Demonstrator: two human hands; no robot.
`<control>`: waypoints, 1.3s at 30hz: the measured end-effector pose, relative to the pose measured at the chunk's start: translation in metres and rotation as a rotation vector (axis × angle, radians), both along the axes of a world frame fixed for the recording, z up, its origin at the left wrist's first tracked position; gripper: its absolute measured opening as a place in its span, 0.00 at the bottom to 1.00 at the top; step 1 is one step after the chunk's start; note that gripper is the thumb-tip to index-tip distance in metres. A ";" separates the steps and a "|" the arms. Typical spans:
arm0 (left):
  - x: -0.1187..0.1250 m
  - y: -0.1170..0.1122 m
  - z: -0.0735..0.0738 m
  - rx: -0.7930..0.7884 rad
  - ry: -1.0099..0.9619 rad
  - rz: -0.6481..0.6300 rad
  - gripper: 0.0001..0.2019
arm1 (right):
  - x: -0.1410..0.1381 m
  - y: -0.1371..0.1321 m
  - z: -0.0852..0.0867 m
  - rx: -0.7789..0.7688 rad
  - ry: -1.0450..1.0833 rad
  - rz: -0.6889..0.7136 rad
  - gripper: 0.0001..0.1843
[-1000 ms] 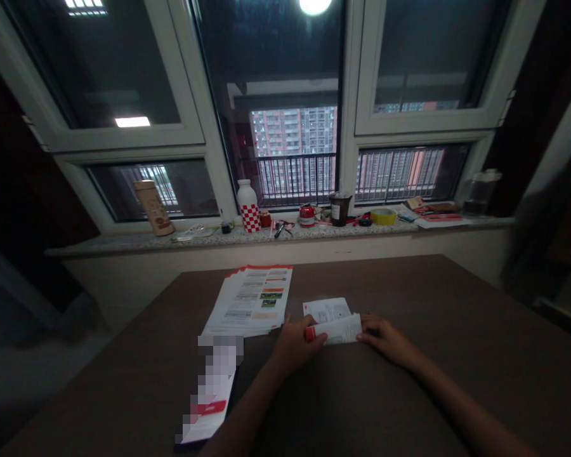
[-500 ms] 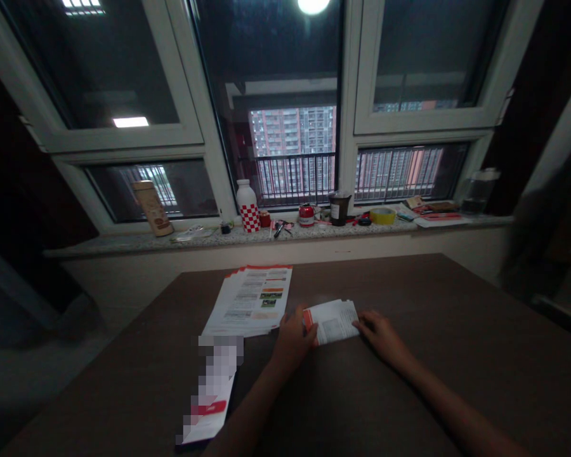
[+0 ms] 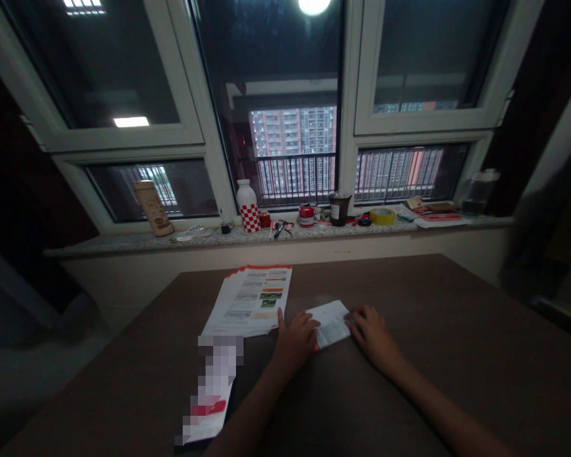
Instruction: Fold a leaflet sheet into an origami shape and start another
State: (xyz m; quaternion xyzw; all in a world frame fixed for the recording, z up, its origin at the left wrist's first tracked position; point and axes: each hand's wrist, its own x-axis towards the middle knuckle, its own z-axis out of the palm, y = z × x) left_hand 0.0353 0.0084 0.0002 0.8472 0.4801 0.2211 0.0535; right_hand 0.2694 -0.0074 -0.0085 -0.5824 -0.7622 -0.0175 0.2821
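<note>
A folded white leaflet (image 3: 333, 320) with printed text lies flat on the dark brown table (image 3: 433, 317). My left hand (image 3: 295, 336) rests on its left end with the fingers stretched flat over the paper and the thumb pointing up. My right hand (image 3: 371, 330) presses on its right edge with the fingers laid flat. Neither hand grips the paper.
A fanned stack of red-and-white leaflets (image 3: 250, 301) lies just left of my left hand. A long white-and-red leaflet (image 3: 209, 400) sits nearer me at the left. The window sill (image 3: 137, 241) holds a checked bottle (image 3: 248, 206), a dark cup (image 3: 339, 208), a yellow tape roll (image 3: 383, 216) and small items.
The leaflet was held up half-folded between both hands. It has been folded shut and laid flat on the table, with both hands now pressing down on it.
</note>
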 end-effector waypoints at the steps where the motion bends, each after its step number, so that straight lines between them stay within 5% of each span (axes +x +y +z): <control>1: 0.000 -0.001 0.002 0.011 0.007 0.003 0.13 | 0.000 -0.003 0.002 0.018 0.001 0.031 0.14; 7: 0.003 -0.012 0.011 0.048 0.012 -0.009 0.13 | 0.002 -0.012 0.006 0.038 -0.017 0.199 0.14; 17: 0.007 -0.009 0.005 -0.133 -0.166 -0.155 0.09 | 0.011 -0.004 -0.004 -0.085 0.097 0.222 0.15; 24: 0.001 -0.005 -0.001 -0.110 -0.102 -0.038 0.18 | 0.018 0.001 -0.012 -0.207 0.123 0.282 0.22; 34: 0.002 -0.006 0.006 -0.037 -0.091 -0.076 0.05 | 0.019 -0.005 -0.002 -0.256 0.119 0.308 0.24; 39: -0.001 -0.002 -0.004 -0.029 -0.029 -0.017 0.15 | 0.020 -0.007 0.002 -0.257 0.079 0.357 0.23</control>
